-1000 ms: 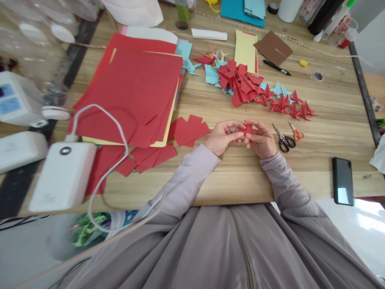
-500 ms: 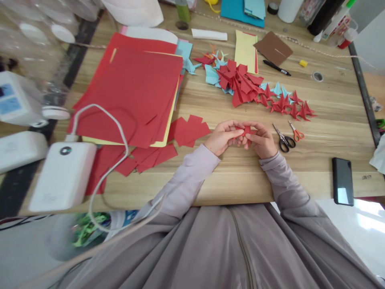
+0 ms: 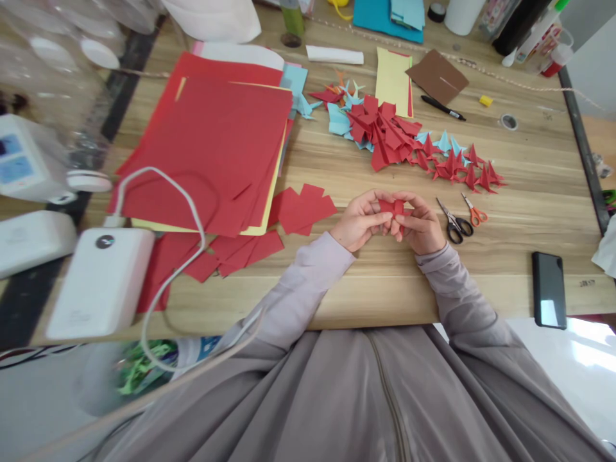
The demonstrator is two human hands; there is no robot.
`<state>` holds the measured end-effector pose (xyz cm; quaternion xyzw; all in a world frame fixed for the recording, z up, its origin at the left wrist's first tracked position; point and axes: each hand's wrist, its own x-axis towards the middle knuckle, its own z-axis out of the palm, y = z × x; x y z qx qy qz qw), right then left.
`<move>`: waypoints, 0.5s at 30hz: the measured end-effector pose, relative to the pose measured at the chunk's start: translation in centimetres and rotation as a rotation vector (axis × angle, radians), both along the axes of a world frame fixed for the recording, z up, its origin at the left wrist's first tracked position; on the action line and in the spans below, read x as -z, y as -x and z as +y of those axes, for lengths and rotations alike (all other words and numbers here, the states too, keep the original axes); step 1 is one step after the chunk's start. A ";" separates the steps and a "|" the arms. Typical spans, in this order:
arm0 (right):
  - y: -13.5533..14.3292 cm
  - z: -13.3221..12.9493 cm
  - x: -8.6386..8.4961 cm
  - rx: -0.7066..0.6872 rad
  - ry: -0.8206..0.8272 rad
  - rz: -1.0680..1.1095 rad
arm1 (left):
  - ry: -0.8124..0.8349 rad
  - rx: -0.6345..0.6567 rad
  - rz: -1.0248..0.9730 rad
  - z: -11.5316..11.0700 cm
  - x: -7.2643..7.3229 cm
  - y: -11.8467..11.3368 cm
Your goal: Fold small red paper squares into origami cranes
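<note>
A small piece of folded red paper (image 3: 396, 208) is held just above the wooden table, between my two hands. My left hand (image 3: 362, 219) pinches its left side, thumb in front. From the right, my right hand (image 3: 419, 222) grips it with thumb and fingers. Parts of the paper are hidden behind the fingers. Close to my right hand lie black-handled scissors (image 3: 457, 226) and smaller orange-handled scissors (image 3: 475, 212). Beyond my hands is a heap of red and light blue folded paper pieces (image 3: 385, 131), with a row of pointed red ones (image 3: 450, 165) to its right.
Large red sheets (image 3: 216, 147) are stacked at left, with cut red pieces (image 3: 308, 208) beside them. A white power bank (image 3: 101, 282) with a looping cable stands at the front left edge. A phone (image 3: 548, 289) lies at the right edge. A black pen (image 3: 443, 108) lies farther back.
The red paper has been turned slightly in my fingers and shows more of its folded shape. Both hands have shifted a little to the right.
</note>
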<state>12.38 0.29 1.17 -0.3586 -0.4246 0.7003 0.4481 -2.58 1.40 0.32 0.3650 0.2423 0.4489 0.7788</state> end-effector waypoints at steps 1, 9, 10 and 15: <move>0.0 0.0 0.0 -0.009 -0.008 0.010 | 0.007 0.004 -0.010 0.0 0.0 0.0; 0.0 -0.1 0.6 -0.015 -0.131 -0.039 | -0.002 0.020 0.040 0.2 0.1 0.1; 0.0 -0.1 0.6 -0.013 -0.137 -0.077 | -0.012 0.014 0.069 0.2 0.1 0.0; 0.3 -0.1 0.2 0.035 -0.147 -0.201 | -0.078 -0.014 0.172 0.0 0.4 -0.4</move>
